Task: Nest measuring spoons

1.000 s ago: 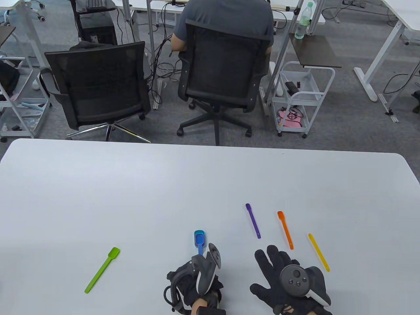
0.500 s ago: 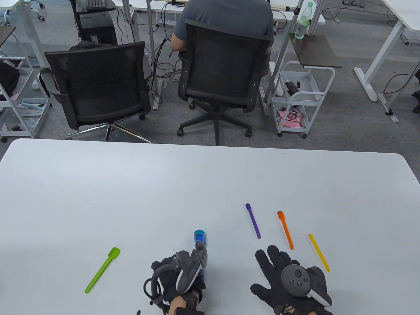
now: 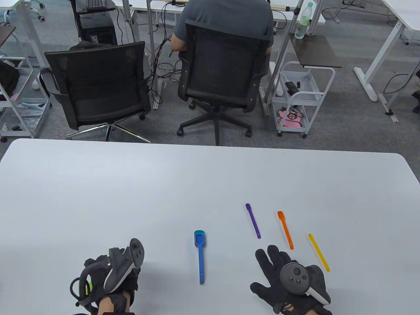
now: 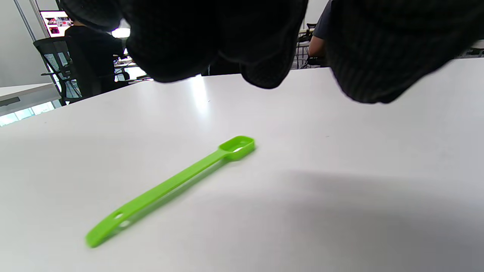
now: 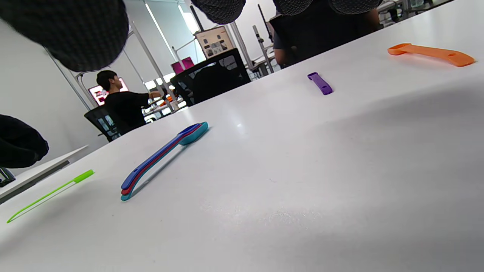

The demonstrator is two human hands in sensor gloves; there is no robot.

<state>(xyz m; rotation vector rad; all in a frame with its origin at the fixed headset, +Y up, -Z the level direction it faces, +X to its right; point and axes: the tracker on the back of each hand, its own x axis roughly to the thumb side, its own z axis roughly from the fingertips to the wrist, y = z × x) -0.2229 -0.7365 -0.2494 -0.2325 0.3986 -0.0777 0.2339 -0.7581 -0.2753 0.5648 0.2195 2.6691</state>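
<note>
A nested stack of blue, red and teal spoons (image 3: 200, 256) lies on the white table (image 3: 131, 183), and also shows in the right wrist view (image 5: 162, 158). My left hand (image 3: 105, 279) hovers over the green spoon (image 4: 177, 185); its fingers (image 4: 264, 56) hang above the spoon without touching it. In the table view only a sliver of the green spoon (image 3: 88, 286) shows under the hand. My right hand (image 3: 272, 265) rests flat on the table, fingers spread, holding nothing. Purple (image 3: 253, 220), orange (image 3: 285, 229) and yellow (image 3: 318, 252) spoons lie just beyond it.
Two black office chairs (image 3: 98, 85) and a seated person (image 3: 226, 19) are beyond the table's far edge. A white cart (image 3: 302, 95) stands at the back right.
My left hand let go of the nested stack and moved left to above the green spoon. The stack now lies uncovered on the table. My right hand has not moved.
</note>
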